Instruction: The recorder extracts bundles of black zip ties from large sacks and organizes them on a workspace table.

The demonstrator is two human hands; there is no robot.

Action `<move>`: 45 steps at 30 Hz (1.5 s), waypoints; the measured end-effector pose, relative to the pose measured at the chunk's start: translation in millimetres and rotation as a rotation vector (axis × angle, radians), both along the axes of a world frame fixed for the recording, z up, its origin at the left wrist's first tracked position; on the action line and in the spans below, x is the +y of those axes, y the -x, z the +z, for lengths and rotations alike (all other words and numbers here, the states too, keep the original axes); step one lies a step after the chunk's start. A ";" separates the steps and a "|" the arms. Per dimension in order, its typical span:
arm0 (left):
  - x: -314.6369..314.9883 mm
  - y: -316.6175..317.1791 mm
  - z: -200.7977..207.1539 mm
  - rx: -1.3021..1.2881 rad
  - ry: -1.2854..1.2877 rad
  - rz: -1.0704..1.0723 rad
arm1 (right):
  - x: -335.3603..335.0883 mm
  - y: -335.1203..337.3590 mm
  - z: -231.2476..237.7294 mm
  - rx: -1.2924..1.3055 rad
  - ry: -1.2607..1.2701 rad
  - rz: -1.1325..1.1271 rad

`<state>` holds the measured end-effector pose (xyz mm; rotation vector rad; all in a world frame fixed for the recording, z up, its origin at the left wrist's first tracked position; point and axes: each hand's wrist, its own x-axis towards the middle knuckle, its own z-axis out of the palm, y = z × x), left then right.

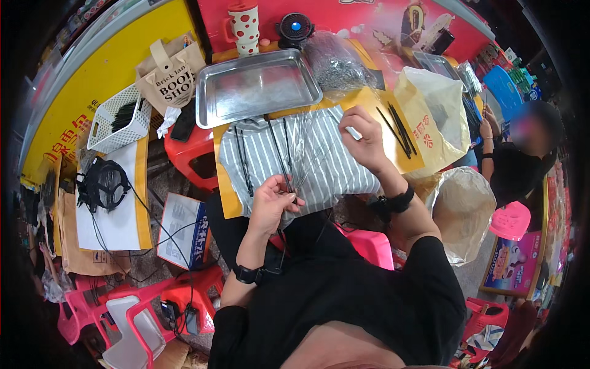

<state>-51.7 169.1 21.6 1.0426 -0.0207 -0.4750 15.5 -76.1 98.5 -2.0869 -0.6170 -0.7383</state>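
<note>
Near the front edge of the table, my left hand point(275, 202) pinches the lower end of a thin black stick point(279, 147) that points away from me. My right hand point(364, 136) is raised further right with its fingertips pressed together; what they hold, if anything, I cannot make out. Between the hands, thin clear plastic film point(305, 147) glints over a grey-and-white striped cloth point(337, 161). More slender black sticks point(244, 161) lie on the cloth to the left. Another few black sticks point(401, 130) rest on the yellow tabletop point(376, 101) at the right.
Behind the cloth is a metal tray point(258, 86), with a bundle of clear plastic point(337, 61) beside it. A white basket point(121, 123) of black items stands left. An open plastic bag point(433, 114) and a lined sack point(462, 212) are at the right, near another person point(522, 163).
</note>
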 end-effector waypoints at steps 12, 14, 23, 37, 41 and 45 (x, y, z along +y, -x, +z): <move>2.0 -1.4 -5.3 0.003 0.020 0.028 | -6.6 -16.5 -41.5 0.598 0.025 0.250; 3.0 -1.3 -3.7 0.007 0.009 0.029 | -7.9 -19.0 -47.4 0.565 0.033 0.218; 0.7 -3.1 -0.7 0.029 0.015 0.014 | 7.9 -19.2 -36.7 0.188 0.069 0.057; -2.0 -1.8 -2.6 0.018 0.007 0.008 | 0.3 -13.2 -39.4 0.398 -0.027 0.116; -1.5 0.0 -1.7 0.015 0.017 0.007 | -1.4 -12.7 -43.4 0.409 -0.098 -0.002; 0.9 1.6 0.6 0.004 -0.001 0.028 | 6.8 -9.9 -46.4 0.306 -0.074 -0.090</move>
